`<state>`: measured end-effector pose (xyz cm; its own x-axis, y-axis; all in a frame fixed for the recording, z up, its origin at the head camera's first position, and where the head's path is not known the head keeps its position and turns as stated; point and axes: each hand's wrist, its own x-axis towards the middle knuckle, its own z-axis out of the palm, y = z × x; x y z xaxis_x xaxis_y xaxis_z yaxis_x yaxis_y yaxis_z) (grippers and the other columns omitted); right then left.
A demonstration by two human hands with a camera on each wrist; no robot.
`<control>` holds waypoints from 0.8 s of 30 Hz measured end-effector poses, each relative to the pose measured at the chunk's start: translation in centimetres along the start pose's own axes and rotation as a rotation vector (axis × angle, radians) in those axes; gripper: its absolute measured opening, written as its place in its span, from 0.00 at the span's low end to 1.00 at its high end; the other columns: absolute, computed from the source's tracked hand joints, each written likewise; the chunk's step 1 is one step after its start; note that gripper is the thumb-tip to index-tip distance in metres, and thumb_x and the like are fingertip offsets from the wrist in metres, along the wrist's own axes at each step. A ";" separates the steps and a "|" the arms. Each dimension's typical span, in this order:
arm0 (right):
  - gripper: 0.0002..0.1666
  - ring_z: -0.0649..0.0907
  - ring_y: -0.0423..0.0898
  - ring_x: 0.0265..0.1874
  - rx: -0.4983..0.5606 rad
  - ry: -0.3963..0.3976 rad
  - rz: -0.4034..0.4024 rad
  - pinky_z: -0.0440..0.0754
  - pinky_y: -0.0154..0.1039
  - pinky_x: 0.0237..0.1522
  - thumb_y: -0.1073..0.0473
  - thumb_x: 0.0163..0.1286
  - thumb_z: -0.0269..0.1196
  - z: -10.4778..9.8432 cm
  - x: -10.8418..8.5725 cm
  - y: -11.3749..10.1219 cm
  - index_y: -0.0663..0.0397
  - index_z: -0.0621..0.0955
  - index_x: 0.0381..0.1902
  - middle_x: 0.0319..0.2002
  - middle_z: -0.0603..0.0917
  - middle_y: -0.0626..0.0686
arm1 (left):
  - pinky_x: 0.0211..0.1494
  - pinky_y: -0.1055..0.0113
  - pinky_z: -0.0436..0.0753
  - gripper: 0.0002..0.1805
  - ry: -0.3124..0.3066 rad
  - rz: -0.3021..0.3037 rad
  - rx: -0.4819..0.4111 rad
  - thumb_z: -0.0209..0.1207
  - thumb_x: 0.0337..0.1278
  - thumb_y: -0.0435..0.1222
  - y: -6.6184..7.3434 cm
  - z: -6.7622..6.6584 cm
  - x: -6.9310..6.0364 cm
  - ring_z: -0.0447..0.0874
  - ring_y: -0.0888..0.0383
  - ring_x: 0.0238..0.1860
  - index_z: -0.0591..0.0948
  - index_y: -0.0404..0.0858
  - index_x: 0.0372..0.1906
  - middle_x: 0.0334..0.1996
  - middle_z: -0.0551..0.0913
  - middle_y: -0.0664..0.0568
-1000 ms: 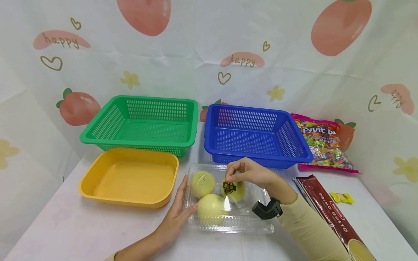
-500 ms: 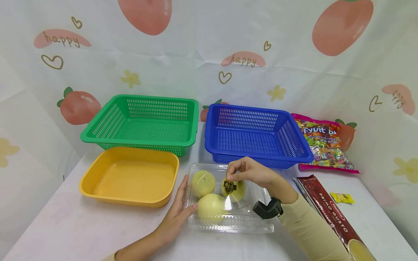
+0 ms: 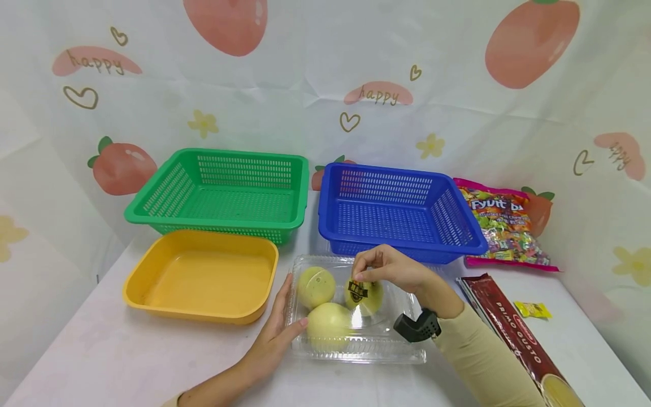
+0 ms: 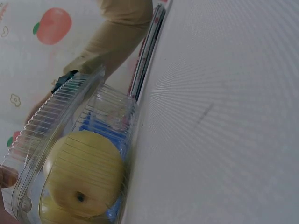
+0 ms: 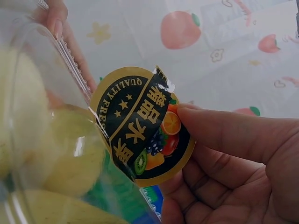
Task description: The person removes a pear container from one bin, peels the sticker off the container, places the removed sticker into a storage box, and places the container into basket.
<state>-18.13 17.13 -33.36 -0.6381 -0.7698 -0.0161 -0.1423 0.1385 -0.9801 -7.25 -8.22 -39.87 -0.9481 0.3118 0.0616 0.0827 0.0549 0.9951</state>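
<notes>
A clear plastic clamshell box (image 3: 389, 333) lies on the table with its lid down. Inside are three round, pale yellow-green fruits (image 3: 328, 327), one of them also close up in the left wrist view. My left hand (image 3: 272, 339) holds the box's left side, thumb over the lid and fingers along the edge. Above the lid, my right hand (image 3: 389, 271) pinches the edge of a round black-and-gold fruit sticker (image 5: 140, 126) between thumb and finger. In the right wrist view the sticker stands against the lid; how much of it still adheres I cannot tell.
Behind the box stands a blue basket (image 3: 402, 249), with a green basket (image 3: 213, 226) to its left. A yellow tub (image 3: 203, 282) is at left. On the right lie a candy bag (image 3: 508, 226), a dark red packet (image 3: 519, 333) and a small yellow sachet (image 3: 532, 309).
</notes>
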 end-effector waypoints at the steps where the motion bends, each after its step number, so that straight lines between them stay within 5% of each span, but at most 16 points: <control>1: 0.09 0.76 0.40 0.36 0.003 -0.001 -0.003 0.74 0.33 0.40 0.68 0.63 0.59 0.0 0.0 0.0 0.73 0.78 0.29 0.32 0.81 0.42 | 0.71 0.49 0.34 0.41 0.000 -0.001 -0.001 0.48 0.66 0.33 0.0 0.0 0.0 0.26 0.47 0.75 0.36 0.48 0.74 0.75 0.31 0.52; 7: 0.10 0.75 0.39 0.35 0.008 0.002 -0.006 0.74 0.33 0.40 0.68 0.63 0.58 -0.1 -0.1 0.1 0.47 0.82 0.28 0.31 0.81 0.42 | 0.71 0.52 0.35 0.41 0.004 -0.003 0.003 0.48 0.66 0.34 -0.1 0.0 0.0 0.27 0.47 0.75 0.36 0.48 0.74 0.75 0.32 0.52; 11: 0.10 0.75 0.39 0.35 0.009 0.002 -0.009 0.73 0.33 0.40 0.68 0.63 0.58 -0.1 -0.1 0.1 0.48 0.82 0.28 0.31 0.80 0.42 | 0.73 0.76 0.37 0.41 0.003 0.004 0.002 0.48 0.66 0.34 -0.2 0.0 0.0 0.27 0.46 0.75 0.36 0.48 0.74 0.75 0.32 0.52; 14: 0.07 0.75 0.40 0.35 0.008 0.004 -0.011 0.73 0.34 0.40 0.68 0.62 0.59 -0.2 0.0 0.2 0.55 0.82 0.29 0.31 0.81 0.42 | 0.63 0.92 0.41 0.41 0.002 0.014 0.000 0.48 0.66 0.33 -0.3 0.0 0.0 0.28 0.45 0.75 0.36 0.48 0.74 0.75 0.32 0.52; 19: 0.06 0.75 0.40 0.35 0.009 0.009 -0.013 0.74 0.35 0.41 0.66 0.63 0.59 -0.2 0.0 0.2 0.66 0.80 0.29 0.31 0.80 0.43 | 0.60 0.95 0.42 0.41 0.005 0.019 0.000 0.48 0.65 0.33 -0.4 0.0 0.1 0.28 0.45 0.75 0.37 0.47 0.74 0.75 0.32 0.51; 24: 0.07 0.76 0.39 0.35 0.031 0.011 -0.017 0.74 0.33 0.40 0.66 0.64 0.59 -0.4 0.0 0.2 0.53 0.82 0.29 0.31 0.81 0.42 | 0.60 0.95 0.42 0.41 0.001 0.015 -0.009 0.48 0.66 0.33 -0.4 0.0 0.1 0.27 0.45 0.74 0.36 0.48 0.74 0.75 0.31 0.51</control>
<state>-18.47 17.36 -33.44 -0.6437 -0.7652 0.0027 -0.1298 0.1057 -0.9859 -7.34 -8.23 -40.27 -0.9471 0.3117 0.0768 0.0944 0.0415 0.9947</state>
